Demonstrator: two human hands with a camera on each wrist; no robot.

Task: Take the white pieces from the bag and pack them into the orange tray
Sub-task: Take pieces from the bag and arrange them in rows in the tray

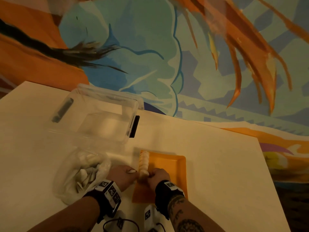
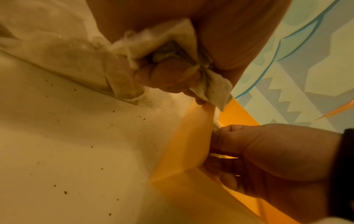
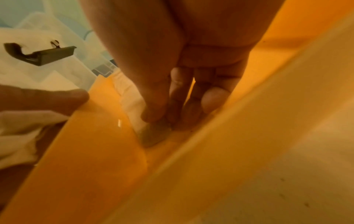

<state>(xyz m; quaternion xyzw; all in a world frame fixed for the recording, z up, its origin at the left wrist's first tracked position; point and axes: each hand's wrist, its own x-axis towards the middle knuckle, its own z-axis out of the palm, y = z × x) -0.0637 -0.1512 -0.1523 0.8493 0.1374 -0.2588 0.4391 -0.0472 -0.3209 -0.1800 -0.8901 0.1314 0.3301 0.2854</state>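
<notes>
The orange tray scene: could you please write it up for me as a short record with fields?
surface: white table
orange tray: on the table, near the person
white pieces: one row along the tray's left wall
plastic bag: left of the tray, white pieces inside
clear bin: behind the bag
left hand: grips white pieces, beside the tray's left edge
right hand: in the tray, pinches a piece at the row's near end
</notes>
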